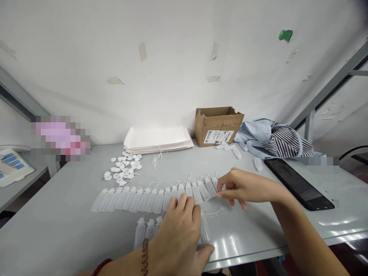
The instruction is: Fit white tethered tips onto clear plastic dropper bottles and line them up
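Note:
A long row of small translucent plastic bottles (149,197) lies side by side across the grey table (57,230). My right hand (241,186) pinches the bottle at the right end of that row. My left hand (179,234) lies flat, fingers together and stretched, over a second, shorter row of bottles (145,230) near the front edge; its fingertips touch the long row. A pile of small white caps (123,168) with thin tethers lies behind the rows at the left.
A stack of white sheets (158,138) and an open cardboard box (217,124) stand at the back by the wall. Striped and blue cloth (276,140) lies at the right, with a black phone (299,184) in front. A few loose bottles (232,148) lie near the box.

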